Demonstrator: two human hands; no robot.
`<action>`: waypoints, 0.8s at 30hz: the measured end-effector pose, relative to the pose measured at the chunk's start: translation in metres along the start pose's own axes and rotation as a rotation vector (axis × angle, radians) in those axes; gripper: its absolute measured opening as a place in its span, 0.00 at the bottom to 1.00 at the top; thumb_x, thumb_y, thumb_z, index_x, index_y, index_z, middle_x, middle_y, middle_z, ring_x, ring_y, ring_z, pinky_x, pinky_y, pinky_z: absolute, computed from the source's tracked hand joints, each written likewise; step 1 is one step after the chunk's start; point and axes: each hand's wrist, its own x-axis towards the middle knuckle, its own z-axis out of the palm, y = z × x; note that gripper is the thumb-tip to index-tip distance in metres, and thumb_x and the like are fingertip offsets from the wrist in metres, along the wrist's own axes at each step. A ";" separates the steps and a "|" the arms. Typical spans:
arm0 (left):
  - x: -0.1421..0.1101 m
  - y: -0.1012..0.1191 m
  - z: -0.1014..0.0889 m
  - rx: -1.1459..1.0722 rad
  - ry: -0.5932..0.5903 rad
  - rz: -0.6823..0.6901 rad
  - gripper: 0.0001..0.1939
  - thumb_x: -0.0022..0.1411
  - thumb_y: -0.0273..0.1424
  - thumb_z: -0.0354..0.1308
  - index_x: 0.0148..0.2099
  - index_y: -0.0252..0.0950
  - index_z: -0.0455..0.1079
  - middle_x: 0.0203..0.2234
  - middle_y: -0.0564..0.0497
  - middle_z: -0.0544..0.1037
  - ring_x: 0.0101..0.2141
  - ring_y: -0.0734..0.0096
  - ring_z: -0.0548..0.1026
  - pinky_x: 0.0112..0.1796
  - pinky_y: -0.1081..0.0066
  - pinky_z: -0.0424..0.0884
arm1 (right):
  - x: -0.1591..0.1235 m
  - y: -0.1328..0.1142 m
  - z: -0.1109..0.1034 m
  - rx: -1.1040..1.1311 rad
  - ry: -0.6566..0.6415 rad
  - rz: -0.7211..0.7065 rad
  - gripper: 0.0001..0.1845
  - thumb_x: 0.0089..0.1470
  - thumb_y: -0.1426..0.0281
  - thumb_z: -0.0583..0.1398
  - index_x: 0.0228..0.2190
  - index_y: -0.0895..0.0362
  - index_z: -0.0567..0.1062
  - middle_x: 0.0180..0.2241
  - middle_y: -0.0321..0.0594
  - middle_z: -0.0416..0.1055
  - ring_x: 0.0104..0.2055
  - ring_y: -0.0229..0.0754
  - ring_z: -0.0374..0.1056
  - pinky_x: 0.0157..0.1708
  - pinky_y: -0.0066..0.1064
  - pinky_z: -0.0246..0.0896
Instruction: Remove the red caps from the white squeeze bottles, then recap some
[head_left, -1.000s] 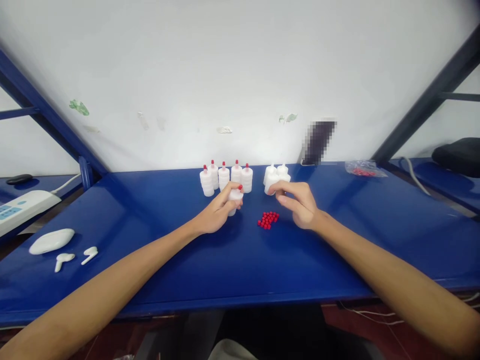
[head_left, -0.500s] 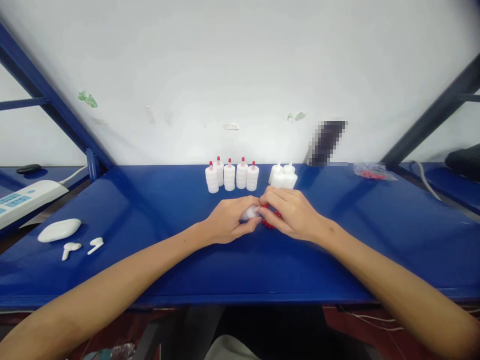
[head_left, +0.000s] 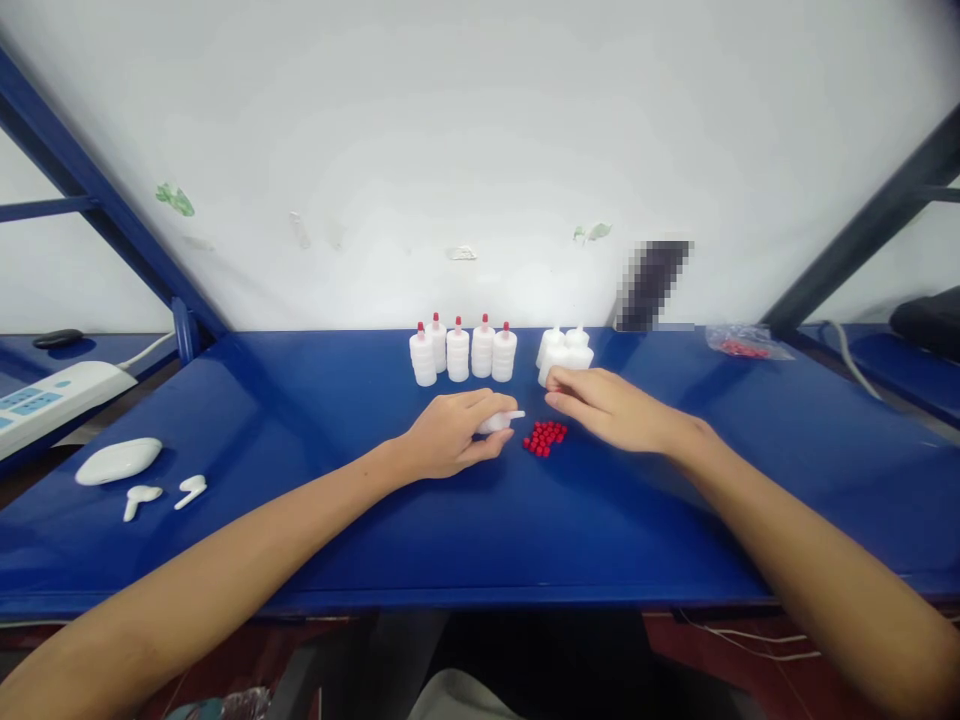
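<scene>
Left hand [head_left: 457, 437] fingers gripping tilted white plastic bottle [head_left: 495, 424], its bare nozzle [head_left: 518, 414] toward right hand [head_left: 619, 412], whose fingers are bent, can't tell if holding anything, small red plastic caps [head_left: 545, 437] just beside left fingertips on glossy blue surface [head_left: 495, 540].

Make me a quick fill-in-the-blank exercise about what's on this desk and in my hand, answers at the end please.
1. The left hand holds a white bottle whose nozzle points toward the picture's ____ side.
2. The upright capped bottles near the wall number ____.
3. The loose caps on the desk are coloured ____.
4. Near the white case lie ____ earbuds.

Missing words: right; five; red; two.
</scene>
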 end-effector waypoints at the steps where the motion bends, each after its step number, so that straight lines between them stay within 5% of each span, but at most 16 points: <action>1: 0.000 0.000 0.000 -0.006 -0.022 -0.001 0.13 0.70 0.36 0.49 0.51 0.36 0.66 0.34 0.51 0.75 0.30 0.72 0.72 0.33 0.73 0.65 | 0.000 0.005 -0.002 -0.009 -0.062 0.031 0.14 0.66 0.60 0.50 0.30 0.55 0.62 0.27 0.34 0.64 0.28 0.38 0.58 0.31 0.32 0.50; 5: -0.001 -0.002 -0.001 -0.026 -0.083 0.001 0.13 0.71 0.37 0.48 0.52 0.36 0.65 0.35 0.51 0.75 0.31 0.72 0.72 0.34 0.73 0.65 | -0.002 0.020 -0.010 0.206 -0.250 0.069 0.19 0.66 0.56 0.47 0.29 0.55 0.62 0.27 0.34 0.62 0.29 0.38 0.59 0.33 0.33 0.55; 11: -0.003 -0.004 0.000 -0.046 -0.111 -0.023 0.14 0.71 0.37 0.48 0.52 0.36 0.65 0.36 0.51 0.75 0.32 0.71 0.72 0.35 0.73 0.65 | -0.008 0.025 -0.017 0.500 -0.316 0.136 0.20 0.66 0.55 0.46 0.28 0.55 0.61 0.27 0.34 0.59 0.29 0.38 0.57 0.34 0.33 0.57; 18: -0.002 -0.004 0.000 -0.057 -0.120 -0.018 0.14 0.71 0.38 0.48 0.52 0.37 0.65 0.36 0.50 0.76 0.33 0.71 0.73 0.35 0.72 0.65 | -0.005 0.025 -0.017 0.092 -0.301 0.192 0.13 0.60 0.58 0.55 0.35 0.56 0.70 0.26 0.35 0.66 0.27 0.39 0.60 0.29 0.31 0.53; 24: -0.001 -0.004 0.000 -0.053 -0.124 -0.016 0.15 0.70 0.38 0.48 0.52 0.36 0.66 0.35 0.50 0.76 0.32 0.71 0.73 0.34 0.73 0.65 | -0.005 0.020 -0.019 0.011 -0.306 0.207 0.12 0.55 0.61 0.60 0.34 0.56 0.76 0.24 0.36 0.70 0.25 0.39 0.64 0.27 0.31 0.55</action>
